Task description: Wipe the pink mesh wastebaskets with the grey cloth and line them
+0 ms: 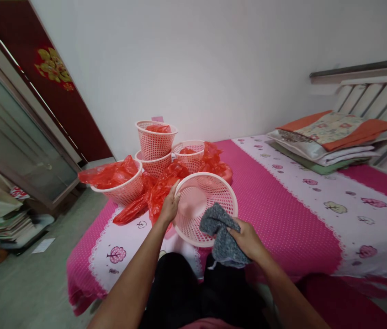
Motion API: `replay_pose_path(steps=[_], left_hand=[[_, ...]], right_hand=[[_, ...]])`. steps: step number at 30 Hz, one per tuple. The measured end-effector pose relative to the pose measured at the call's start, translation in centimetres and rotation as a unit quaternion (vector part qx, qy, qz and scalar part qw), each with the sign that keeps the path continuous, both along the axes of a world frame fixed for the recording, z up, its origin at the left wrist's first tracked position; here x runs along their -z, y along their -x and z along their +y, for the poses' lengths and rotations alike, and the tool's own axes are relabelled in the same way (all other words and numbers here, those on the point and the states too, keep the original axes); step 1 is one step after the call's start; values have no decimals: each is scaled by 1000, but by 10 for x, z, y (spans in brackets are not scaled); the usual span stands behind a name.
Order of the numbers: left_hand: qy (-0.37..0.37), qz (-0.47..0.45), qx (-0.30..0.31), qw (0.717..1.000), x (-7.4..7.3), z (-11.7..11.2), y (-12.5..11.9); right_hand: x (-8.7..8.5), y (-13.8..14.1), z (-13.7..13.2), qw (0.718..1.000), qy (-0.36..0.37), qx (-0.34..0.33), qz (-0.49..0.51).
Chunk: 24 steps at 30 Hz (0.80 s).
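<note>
Over the bed's (275, 219) near edge, the pink basket (196, 201) is held one-sided, rim pinched by the left hand (170, 204); grey cloth (224, 240) is bunched in the right hand's (248, 240) fingers. Basket could be twisted loose by hard cloth pressure.

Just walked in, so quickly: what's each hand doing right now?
Left hand: closed, holding the nearest pink basket.
Right hand: closed, holding a gray cloth.
</note>
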<state>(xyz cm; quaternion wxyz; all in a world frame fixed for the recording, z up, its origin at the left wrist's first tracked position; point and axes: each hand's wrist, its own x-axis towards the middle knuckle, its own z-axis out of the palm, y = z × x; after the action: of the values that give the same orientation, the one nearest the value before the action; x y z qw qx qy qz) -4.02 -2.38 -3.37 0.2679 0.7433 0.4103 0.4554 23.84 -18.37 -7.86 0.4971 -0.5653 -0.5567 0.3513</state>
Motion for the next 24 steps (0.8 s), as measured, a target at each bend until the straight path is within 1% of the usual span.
replay_pose_path(steps=[1, 2, 3, 6, 8, 9, 11, 13, 17, 21, 24], left_hand=[[1, -4, -7, 1000, 0, -2, 0], [1, -7, -14, 1000, 0, -3, 0], [0, -9, -18, 1000, 0, -3, -1], [-1, -13, -26, 1000, 2, -2, -4], [4, -20, -31, 999, 4, 0, -6], [7, -25, -32, 999, 5, 1, -8], [14, -32, -32, 999, 7, 3, -11], [17, -39, -29, 999, 8, 4, -14], [16, -44, -33, 998, 7, 4, -16], [5, -34, -31, 999, 6, 4, -14], [12, -33, -20, 999, 5, 7, -13]], right_hand=[[-2, 5, 2, 997, 6, 17, 75], [-2, 9, 6, 988, 18, 37, 148], [-2, 13, 10, 973, 32, 56, 221], [4, 25, 29, 907, 57, 111, 402], [9, 32, 44, 866, 52, 148, 474], [11, 35, 53, 852, 45, 166, 495], [12, 42, 71, 834, 21, 195, 516], [10, 49, 88, 835, 0, 201, 512], [1, 66, 123, 866, 3, 162, 474], [-9, 84, 157, 884, 2, 142, 445], [-16, 99, 177, 904, -3, 125, 409]])
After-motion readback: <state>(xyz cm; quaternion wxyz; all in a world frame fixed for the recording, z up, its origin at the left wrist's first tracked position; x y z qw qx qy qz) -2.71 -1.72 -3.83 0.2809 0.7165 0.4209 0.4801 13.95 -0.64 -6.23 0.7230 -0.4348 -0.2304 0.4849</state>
